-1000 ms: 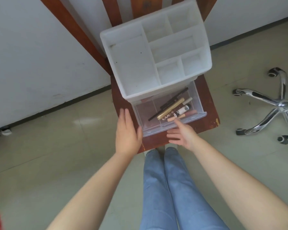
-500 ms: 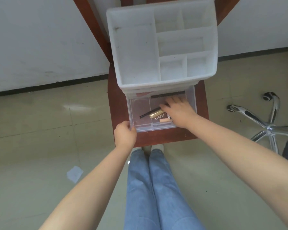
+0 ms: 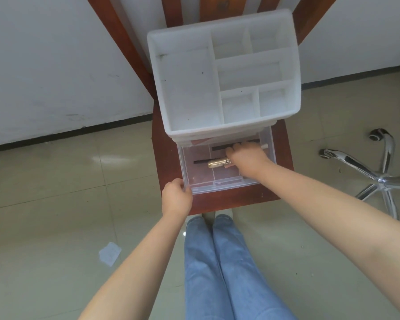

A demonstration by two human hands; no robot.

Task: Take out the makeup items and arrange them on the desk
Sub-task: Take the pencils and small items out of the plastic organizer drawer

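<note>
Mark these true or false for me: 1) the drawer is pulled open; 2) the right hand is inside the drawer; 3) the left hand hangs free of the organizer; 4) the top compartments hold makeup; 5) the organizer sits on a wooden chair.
1) True: the clear drawer is pulled out.
2) True: the right hand is inside the drawer, curled over the makeup items, beside a gold tube.
3) False: the left hand grips the drawer's front left corner.
4) False: the white organizer has nothing in its top compartments.
5) True: it sits on the wooden chair.
</note>
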